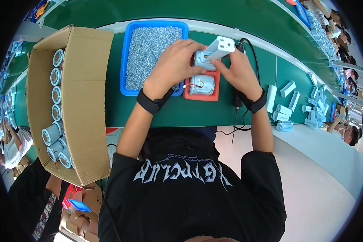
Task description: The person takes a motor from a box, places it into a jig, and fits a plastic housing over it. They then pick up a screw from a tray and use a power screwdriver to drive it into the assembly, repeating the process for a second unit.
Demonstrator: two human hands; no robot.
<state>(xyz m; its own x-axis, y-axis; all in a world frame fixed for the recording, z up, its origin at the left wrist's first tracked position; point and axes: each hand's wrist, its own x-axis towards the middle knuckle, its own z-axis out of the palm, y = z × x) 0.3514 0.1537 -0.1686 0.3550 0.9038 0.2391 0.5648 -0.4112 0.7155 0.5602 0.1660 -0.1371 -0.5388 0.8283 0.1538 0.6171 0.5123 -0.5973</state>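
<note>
A red foam holder (pixel 187 93) sits on the green bench with two pale grey cylindrical housings in it. The near housing (pixel 203 85) shows thin coloured wires with a small white connector. My left hand (pixel 176 62) curls around the far housing (pixel 200 62), its thumb on the near side. Against that same housing stands a long pale plastic bracket (pixel 221 47), tilted, with square openings at its raised end. My right hand (pixel 241 71) grips the bracket from the right, thumb at its base; some of its fingers are hidden behind.
A blue tray (pixel 123 72) of small metal screws lies left of the holder. Farther left stands a cardboard box (pixel 86 105) with several housings. A black electric screwdriver (pixel 236 101) with a cable lies beside my right wrist. Loose plastic brackets (pixel 288 88) are scattered to the right. Other people work nearby.
</note>
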